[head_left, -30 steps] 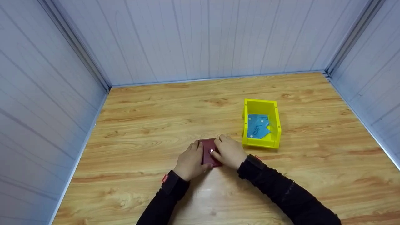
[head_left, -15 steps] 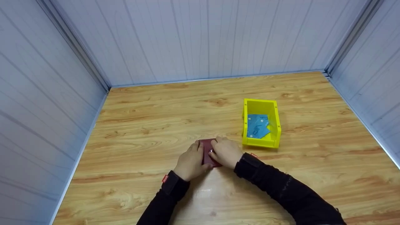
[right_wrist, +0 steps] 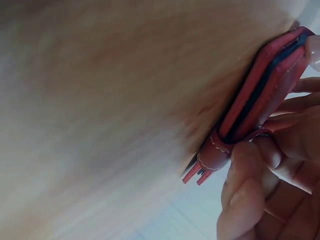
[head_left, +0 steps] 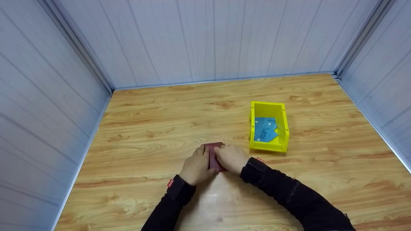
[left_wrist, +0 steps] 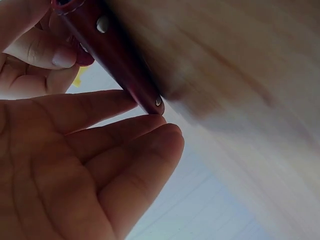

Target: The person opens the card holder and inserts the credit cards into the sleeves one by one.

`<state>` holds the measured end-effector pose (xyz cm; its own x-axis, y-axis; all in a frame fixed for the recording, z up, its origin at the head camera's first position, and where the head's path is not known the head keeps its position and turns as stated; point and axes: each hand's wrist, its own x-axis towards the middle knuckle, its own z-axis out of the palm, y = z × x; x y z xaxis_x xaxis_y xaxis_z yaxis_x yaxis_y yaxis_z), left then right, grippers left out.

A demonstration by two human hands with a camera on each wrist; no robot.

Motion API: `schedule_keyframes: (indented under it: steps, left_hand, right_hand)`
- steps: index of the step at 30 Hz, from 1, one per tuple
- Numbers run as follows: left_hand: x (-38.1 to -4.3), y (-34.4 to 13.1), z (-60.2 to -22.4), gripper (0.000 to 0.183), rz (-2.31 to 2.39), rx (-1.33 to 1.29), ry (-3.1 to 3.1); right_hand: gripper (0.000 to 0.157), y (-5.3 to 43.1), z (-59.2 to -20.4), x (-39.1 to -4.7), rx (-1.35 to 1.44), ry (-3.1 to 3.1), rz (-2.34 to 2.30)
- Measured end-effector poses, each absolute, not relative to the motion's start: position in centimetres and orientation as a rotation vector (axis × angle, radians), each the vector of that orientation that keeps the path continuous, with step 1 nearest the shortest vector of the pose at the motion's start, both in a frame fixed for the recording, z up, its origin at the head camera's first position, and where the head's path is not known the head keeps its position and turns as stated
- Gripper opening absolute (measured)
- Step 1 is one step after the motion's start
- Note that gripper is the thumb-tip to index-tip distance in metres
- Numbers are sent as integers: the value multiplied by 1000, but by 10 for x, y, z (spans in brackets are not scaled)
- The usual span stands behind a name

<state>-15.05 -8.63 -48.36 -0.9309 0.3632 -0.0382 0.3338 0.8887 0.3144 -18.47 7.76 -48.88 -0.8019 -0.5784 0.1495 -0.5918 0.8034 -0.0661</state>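
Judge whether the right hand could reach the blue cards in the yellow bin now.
Probably yes: the yellow bin, open on top, holds the blue cards near the right hand, which must first release the red case.

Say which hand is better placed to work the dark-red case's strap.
Likely the right hand: it pinches the strap, while the left hand rests along the left edge of the case.
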Motion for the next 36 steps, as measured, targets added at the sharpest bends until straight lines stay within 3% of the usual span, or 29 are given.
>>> schedule_keyframes:
  steps: [18,36]
  left_hand:
    - [-152,-80,-482,88,422,488,2929]
    - [-153,-81,-483,87,440,464,2951]
  right_hand:
    - [13,85,-487,-182,945,-2784,299]
    - [19,112,-475,-190,703,-2847,499]
